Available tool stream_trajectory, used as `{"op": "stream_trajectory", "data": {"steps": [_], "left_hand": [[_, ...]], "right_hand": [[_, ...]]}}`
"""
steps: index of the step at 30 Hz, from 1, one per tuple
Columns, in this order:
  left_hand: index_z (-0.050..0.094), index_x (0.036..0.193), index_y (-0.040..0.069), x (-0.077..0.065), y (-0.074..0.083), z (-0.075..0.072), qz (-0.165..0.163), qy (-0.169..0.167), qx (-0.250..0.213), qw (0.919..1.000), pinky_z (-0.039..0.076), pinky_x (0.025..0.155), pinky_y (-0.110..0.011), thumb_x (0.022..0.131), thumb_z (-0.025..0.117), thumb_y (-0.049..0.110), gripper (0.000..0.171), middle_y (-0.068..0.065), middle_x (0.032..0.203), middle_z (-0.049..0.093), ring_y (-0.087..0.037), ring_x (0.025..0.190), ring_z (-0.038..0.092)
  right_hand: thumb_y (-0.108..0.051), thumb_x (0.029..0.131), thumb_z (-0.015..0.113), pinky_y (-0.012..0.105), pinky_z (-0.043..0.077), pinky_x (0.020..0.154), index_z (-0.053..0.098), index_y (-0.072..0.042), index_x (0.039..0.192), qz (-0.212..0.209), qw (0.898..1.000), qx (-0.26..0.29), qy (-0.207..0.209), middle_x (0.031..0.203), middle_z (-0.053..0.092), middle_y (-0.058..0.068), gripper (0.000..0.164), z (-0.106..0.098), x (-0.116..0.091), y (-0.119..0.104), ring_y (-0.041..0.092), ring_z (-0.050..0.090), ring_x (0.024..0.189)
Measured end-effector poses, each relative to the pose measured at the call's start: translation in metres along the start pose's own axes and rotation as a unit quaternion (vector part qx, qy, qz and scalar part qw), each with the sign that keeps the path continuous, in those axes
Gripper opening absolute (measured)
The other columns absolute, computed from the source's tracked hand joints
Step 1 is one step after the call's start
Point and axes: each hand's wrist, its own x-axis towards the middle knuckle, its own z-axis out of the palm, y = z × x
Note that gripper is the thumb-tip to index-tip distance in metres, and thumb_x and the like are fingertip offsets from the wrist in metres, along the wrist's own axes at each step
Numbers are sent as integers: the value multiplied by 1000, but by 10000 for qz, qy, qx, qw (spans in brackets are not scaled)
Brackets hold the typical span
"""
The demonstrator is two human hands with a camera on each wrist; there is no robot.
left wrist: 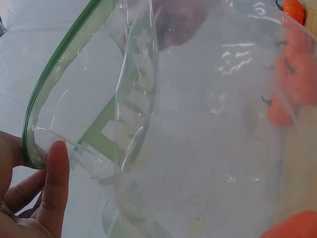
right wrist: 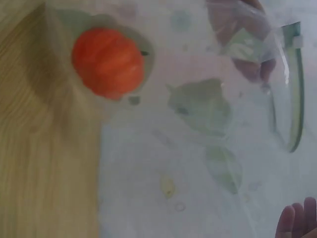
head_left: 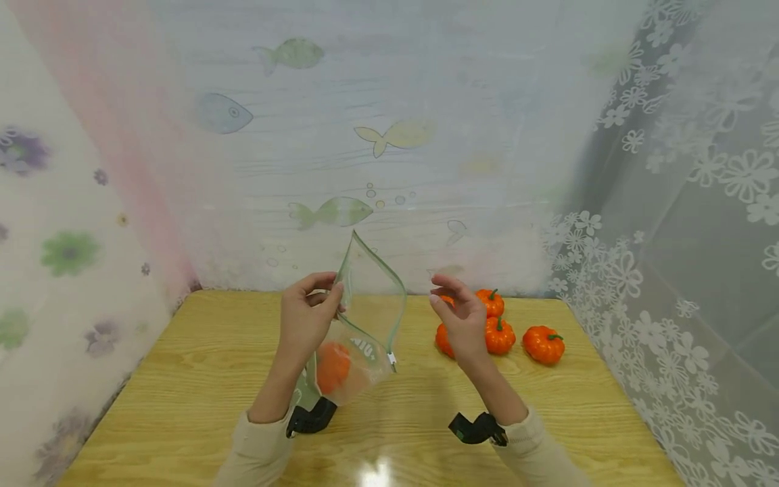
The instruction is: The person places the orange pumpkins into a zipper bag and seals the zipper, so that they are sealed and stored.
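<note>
My left hand point(head_left: 309, 312) pinches the rim of a clear zip bag point(head_left: 365, 380) between thumb and fingers. The bag hangs with its green-edged mouth spread wide, and a white slider point(head_left: 391, 358) sits at the right end of the zip. Low inside it lies one small orange pumpkin point(head_left: 333, 368), also seen through the plastic in the right wrist view. To the right of the bag, my right hand point(head_left: 465, 321) is raised with nothing in it, fingers loosely bent and apart from the plastic. It partly hides a group of small pumpkins behind it.
Several orange pumpkins with green stems, one of them a nearer pumpkin point(head_left: 544, 345) at the far right, rest on the wooden table point(head_left: 201, 379). Sheer printed curtains point(head_left: 487, 135) rise behind the table and along both sides.
</note>
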Motion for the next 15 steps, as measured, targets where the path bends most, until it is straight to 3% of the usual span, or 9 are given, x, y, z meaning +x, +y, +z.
{"op": "stream_trajectory", "data": {"steps": [5,8,12,15], "left_hand": [[71,111,-8,4,3,-2,133,36,-17,9999,54,52,-22,94,66,-6,18,-13,89,65,-6,55,64],[71,111,-8,4,4,-3,152,29,-3,9999,54,51,-21,94,66,-6,17,-11,89,65,-6,55,64],[70,111,-9,4,7,-4,138,23,-23,9999,54,52,-21,94,66,-6,18,-10,90,65,-6,56,64],[70,112,-8,2,8,-4,121,20,-49,9999,55,54,-21,95,66,-6,18,-10,91,65,-6,57,64]], "right_hand": [[6,95,65,21,55,87,63,10,121,505,9957,-153,756,112,68,0,26,-21,-11,33,14,61,100],[2,96,67,19,54,83,66,5,119,785,9895,-569,1073,107,68,-7,23,-35,-16,53,13,60,99],[1,95,69,16,51,84,67,3,121,1102,9779,-1147,1357,110,67,-5,26,-53,-21,77,17,57,102],[-1,95,70,17,49,86,63,5,128,1384,9692,-1424,1460,121,65,5,34,-65,-25,89,23,53,109]]}}
